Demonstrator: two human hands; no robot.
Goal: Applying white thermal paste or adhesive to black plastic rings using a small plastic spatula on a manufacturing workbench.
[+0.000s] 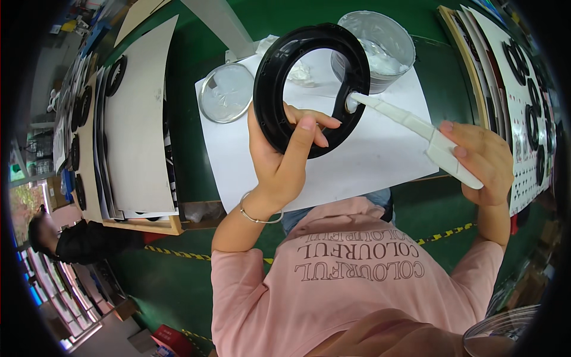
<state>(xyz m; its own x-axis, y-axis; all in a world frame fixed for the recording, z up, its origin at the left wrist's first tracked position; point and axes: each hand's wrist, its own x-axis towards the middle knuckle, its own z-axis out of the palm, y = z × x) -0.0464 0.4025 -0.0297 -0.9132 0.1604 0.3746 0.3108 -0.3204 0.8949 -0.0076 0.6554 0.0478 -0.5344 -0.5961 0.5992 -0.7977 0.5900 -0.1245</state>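
Note:
My left hand point(282, 169) grips a glossy black oval ring point(269, 89) at its lower left, thumb in front and fingers through the opening. The ring is held up, tilted, above a white sheet point(238, 160). In my right hand point(486, 160) is a white plastic spatula point(410, 122), pinched by its handle and pointing left. Its tip touches the ring's right inner side, where a dab of white paste point(351, 104) sits in a small recess. Behind the ring stands a clear tub point(406, 50) with whitish paste inside, partly covered by the ring.
A round metal-rimmed lid point(226, 92) lies on the sheet's left, with crumpled white tissue point(302, 74) behind the ring. Wood-framed stacks of boards point(140, 125) with black rings flank both sides. A grey post point(220, 27) rises at the back. Another person point(77, 241) is at far left.

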